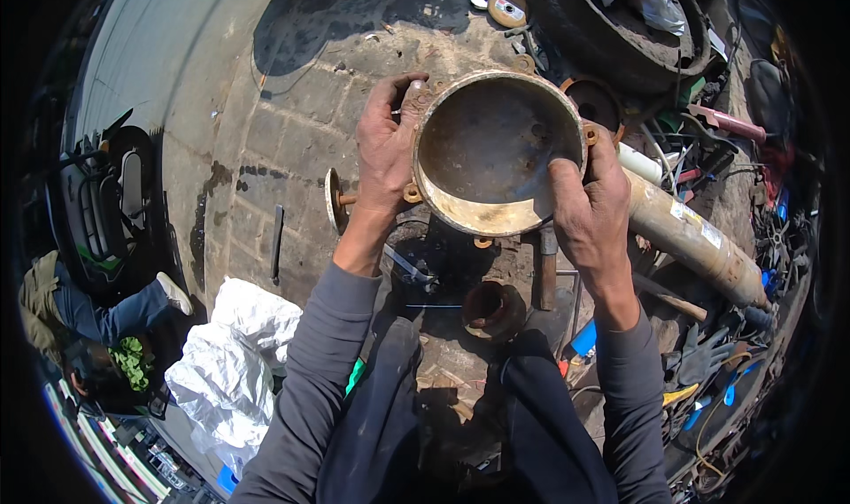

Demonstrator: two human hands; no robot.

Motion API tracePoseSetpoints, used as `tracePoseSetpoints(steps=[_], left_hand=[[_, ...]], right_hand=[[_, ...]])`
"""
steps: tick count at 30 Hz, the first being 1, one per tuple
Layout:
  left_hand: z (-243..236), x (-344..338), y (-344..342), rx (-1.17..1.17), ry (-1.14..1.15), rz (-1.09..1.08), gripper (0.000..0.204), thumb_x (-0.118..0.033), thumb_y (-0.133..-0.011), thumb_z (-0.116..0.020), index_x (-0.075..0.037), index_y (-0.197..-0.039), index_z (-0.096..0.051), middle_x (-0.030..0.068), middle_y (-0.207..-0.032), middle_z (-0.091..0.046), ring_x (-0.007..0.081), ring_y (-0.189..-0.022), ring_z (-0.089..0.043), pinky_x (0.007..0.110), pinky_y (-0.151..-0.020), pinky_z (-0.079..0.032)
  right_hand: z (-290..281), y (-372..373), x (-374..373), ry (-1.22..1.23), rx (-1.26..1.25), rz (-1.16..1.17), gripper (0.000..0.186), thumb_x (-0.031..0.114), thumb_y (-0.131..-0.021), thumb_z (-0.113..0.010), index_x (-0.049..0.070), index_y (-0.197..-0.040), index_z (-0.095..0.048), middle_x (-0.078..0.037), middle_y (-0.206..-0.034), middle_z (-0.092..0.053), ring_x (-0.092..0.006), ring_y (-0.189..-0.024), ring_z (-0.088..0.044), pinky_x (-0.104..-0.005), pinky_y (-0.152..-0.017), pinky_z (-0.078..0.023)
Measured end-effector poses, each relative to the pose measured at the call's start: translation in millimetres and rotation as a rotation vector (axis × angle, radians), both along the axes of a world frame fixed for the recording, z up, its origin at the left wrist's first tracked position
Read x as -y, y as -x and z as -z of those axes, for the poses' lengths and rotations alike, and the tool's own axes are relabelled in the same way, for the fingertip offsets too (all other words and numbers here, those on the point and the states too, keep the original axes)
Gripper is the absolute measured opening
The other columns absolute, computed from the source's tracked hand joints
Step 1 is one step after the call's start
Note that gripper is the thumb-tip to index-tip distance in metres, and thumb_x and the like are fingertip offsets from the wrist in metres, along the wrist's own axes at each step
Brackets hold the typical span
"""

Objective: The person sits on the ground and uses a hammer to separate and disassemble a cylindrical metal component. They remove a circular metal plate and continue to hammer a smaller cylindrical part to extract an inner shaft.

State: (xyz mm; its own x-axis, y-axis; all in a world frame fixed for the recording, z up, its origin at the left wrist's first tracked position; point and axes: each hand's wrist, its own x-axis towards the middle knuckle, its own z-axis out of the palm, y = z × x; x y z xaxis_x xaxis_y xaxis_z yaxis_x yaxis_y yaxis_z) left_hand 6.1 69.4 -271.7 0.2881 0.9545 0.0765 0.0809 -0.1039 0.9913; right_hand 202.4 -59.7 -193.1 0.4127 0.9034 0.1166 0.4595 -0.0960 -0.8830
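Two hands are gripping a rusty metal bowl [496, 150] by its rim: left hand [385, 150] fingers are curling over the left edge, right hand [589, 212] thumb is pressing inside the right. Below, brick pavement [292, 123] is lying littered with scrap, a dented cylinder [686, 234] and white sacking [235, 353].

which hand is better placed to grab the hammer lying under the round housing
Right, probably. The right hand grips the near rim of the rusty bowl-shaped housing, and the hammer lies on the ground just beside and below it. The left hand holds the far left rim, farther from the hammer.
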Motion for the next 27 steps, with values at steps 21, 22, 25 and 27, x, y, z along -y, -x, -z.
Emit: tracePoseSetpoints(steps=[21, 22, 25, 27], left_hand=[[11.5, 15.2, -10.4, 0.318, 0.458, 0.030, 0.039, -0.030, -0.113, -0.055, 0.000, -0.137, -0.061, 0.0089, -0.120, -0.071, 0.0155, -0.104, -0.069, 0.029, -0.089, -0.058], [13.7, 15.6, -10.8, 0.328, 0.443, 0.005, 0.035, -0.028, -0.113, -0.057, 0.000, -0.134, -0.063, 0.0062, -0.115, -0.071, 0.0135, -0.100, -0.068, 0.027, -0.085, -0.057], [18.5, 14.7, -13.3, 0.287, 0.362, -0.009, 0.034, -0.027, -0.112, -0.060, -0.001, -0.133, -0.064, 0.0054, -0.114, -0.071, 0.0123, -0.098, -0.067, 0.027, -0.084, -0.056], [18.7, 13.9, -13.4, 0.274, 0.329, 0.000, 0.033, -0.028, -0.112, -0.061, -0.001, -0.132, -0.065, 0.0040, -0.113, -0.071, 0.0107, -0.097, -0.065, 0.027, -0.084, -0.055]], right_hand=[[24.4, -10.7, -44.1, -0.080, 0.160, -0.010, 0.030, 0.020, -0.101, -0.069, -0.009, -0.107, -0.071, -0.020, -0.070, -0.071, -0.0245, -0.063, -0.074, -0.0360, -0.059, -0.057], [26.8, -7.7, -45.6, -0.030, 0.095, -0.003, 0.031, 0.020, -0.102, -0.068, -0.009, -0.110, -0.069, -0.017, -0.068, -0.069, -0.0237, -0.060, -0.071, -0.0359, -0.059, -0.057], [32.8, -3.1, -43.0, -0.075, 0.058, -0.006, 0.031, 0.021, -0.103, -0.067, -0.009, -0.113, -0.066, -0.017, -0.071, -0.069, -0.0237, -0.063, -0.072, -0.0362, -0.060, -0.057], [34.9, -2.8, -39.7, -0.160, 0.072, -0.019, 0.031, 0.020, -0.104, -0.066, -0.009, -0.113, -0.065, -0.017, -0.072, -0.069, -0.0231, -0.066, -0.072, -0.0359, -0.060, -0.057]])
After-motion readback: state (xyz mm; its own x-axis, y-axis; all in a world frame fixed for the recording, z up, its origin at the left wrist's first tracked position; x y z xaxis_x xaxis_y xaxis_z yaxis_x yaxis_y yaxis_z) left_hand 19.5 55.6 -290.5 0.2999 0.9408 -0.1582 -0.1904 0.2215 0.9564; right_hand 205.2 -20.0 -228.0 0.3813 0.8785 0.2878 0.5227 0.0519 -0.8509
